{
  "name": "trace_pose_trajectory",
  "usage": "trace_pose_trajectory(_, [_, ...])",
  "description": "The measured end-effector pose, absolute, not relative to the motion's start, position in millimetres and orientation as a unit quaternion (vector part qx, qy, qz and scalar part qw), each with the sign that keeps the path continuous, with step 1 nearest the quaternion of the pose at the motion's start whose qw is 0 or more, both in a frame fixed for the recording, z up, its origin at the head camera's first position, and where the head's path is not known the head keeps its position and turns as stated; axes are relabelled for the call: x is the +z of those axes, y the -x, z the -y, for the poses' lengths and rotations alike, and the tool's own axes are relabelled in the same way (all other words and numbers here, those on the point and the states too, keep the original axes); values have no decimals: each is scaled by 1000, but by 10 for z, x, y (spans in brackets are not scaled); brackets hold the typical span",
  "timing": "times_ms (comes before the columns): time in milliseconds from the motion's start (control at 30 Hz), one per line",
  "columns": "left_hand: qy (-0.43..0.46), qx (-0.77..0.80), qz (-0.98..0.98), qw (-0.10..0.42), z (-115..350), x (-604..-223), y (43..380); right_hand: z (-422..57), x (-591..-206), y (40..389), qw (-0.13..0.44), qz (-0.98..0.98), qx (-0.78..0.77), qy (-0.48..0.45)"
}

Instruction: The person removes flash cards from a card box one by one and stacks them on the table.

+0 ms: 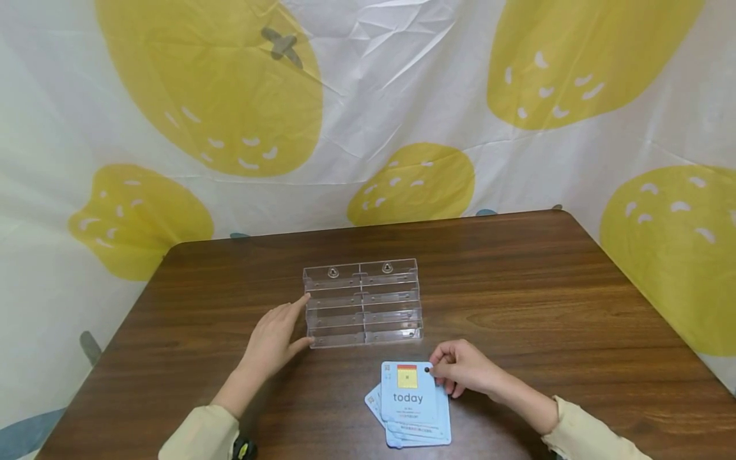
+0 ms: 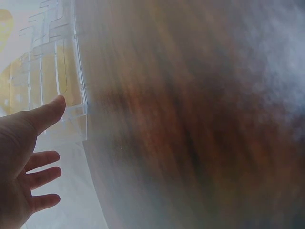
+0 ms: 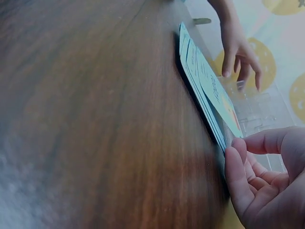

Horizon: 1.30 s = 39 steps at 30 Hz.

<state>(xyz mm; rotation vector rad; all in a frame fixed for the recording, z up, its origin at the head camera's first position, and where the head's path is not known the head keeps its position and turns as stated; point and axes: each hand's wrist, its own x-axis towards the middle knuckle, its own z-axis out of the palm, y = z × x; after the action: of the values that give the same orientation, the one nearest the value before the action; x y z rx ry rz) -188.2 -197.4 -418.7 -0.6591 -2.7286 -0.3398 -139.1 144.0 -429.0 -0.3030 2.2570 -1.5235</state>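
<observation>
A clear plastic tiered rack (image 1: 363, 303) with two columns of compartments stands on the table. My left hand (image 1: 275, 340) is at its left side, with index finger and thumb stretched out to the edge; in the left wrist view the thumb (image 2: 50, 114) lies at the rack's near corner. Nearer me is a small fanned stack of light blue flash cards (image 1: 418, 431). The top flash card (image 1: 407, 399) reads "today" under a yellow and red picture. My right hand (image 1: 464, 367) pinches its upper right corner near a dark hole, and the right wrist view shows that corner raised off the stack.
Brown wood-grain table (image 1: 517, 294) all around, with its far edge against a white cloth (image 1: 333, 198) printed with yellow fruit shapes. The rack stands just beyond the cards. A dark band (image 1: 244, 448) shows at the left sleeve.
</observation>
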Motion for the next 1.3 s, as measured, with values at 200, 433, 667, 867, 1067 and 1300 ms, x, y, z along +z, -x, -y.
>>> trace_pose_trajectory(200, [231, -120, 953, 157, 1966, -4185, 1882, -1444, -4289, 1392, 182, -825, -522, 116])
trace_pose_trajectory(433, [231, -120, 953, 156, 1963, -4189, 1891, -1426, -4306, 1394, 163, -841, -501, 120])
trace_pose_trajectory(667, [231, -119, 953, 156, 1963, -4193, 1887, -1418, -4312, 1387, 152, -847, -495, 124])
trace_pose_trajectory(867, [232, -120, 952, 157, 1963, -4197, 1889, -1428, -4297, 1383, 148, -850, -491, 123])
trace_pose_trajectory(1067, [237, -121, 950, 163, 1965, -4201, 1891, -1461, -4263, 1378, 146, -847, -495, 127])
trace_pose_trajectory(1300, [236, -121, 951, 159, 1974, -4197, 1888, -1529, -4247, 1398, 145, -848, -494, 127])
